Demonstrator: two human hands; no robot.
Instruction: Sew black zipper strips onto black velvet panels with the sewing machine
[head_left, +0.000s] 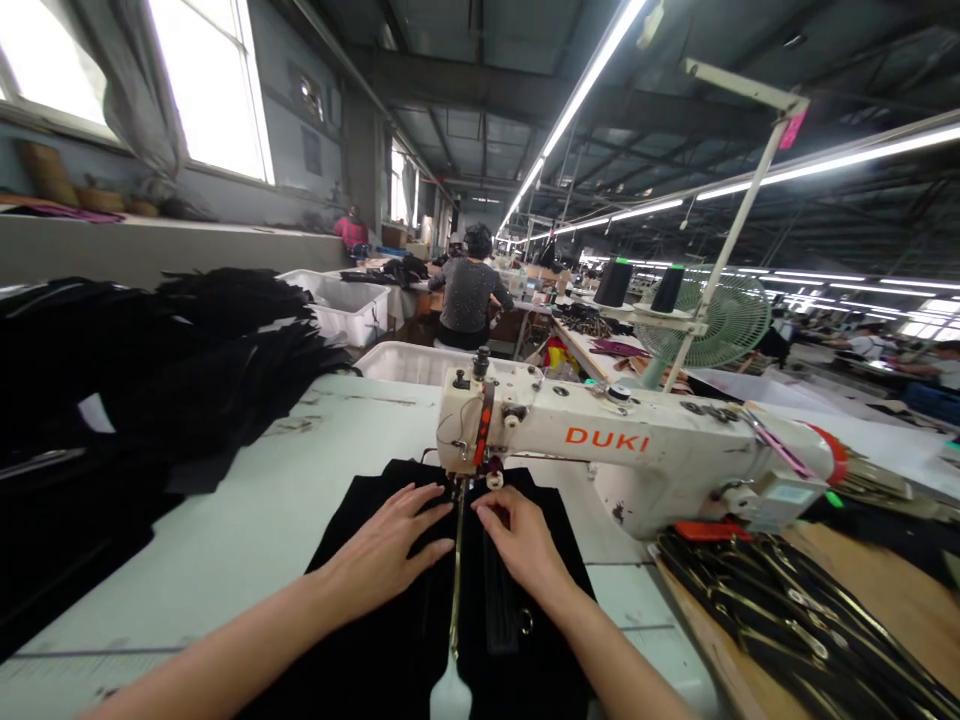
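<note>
A black fabric piece (420, 610) lies under the needle area of a white sewing machine (540, 420). Down its middle runs a gold metal zipper (458, 570), leading up to the presser foot. My left hand (386, 540) rests palm down on the cloth left of the zipper, fingers spread. To the zipper's right, my right hand (517, 535) has thumb and forefinger pinched close to the foot; what lies between the fingertips is too small to make out. A small gold ring (526, 622) shows on the cloth near my right wrist. The needle tip is hidden.
Black fabric pieces (150, 380) are heaped on the left of the table. Gold zippers (795, 610) lie on a board at right. White bins (349, 305) stand beyond the table, with a person (469, 290) seated farther off. Thread cones (613, 283) and a fan (720, 320) are behind the machine.
</note>
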